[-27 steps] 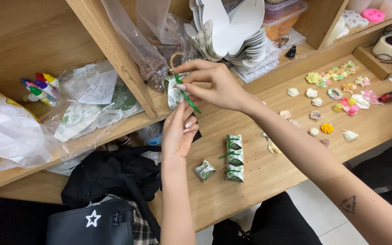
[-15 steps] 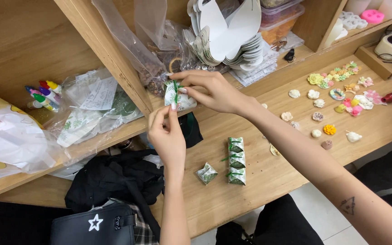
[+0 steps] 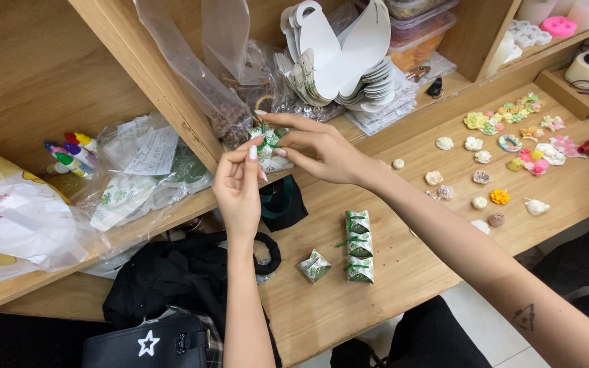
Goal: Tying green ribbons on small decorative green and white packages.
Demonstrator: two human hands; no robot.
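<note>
My right hand holds a small white packet with a green leaf print up in front of the shelf edge. My left hand is just left of it, thumb and finger pinched on the green tie at the packet's top. Below on the wooden table lie three similar packets tied in green in a row, and one more packet to their left.
Small pastel flower-shaped pieces are spread over the table's right side. A stack of white card cut-outs and clear plastic bags sit on the shelf. A black bag lies at lower left, a dark pouch under my hands.
My left hand has risen from below the packet to its left side and pinched the tie. The loose green tie end that hung down is now drawn up at the packet's top.
</note>
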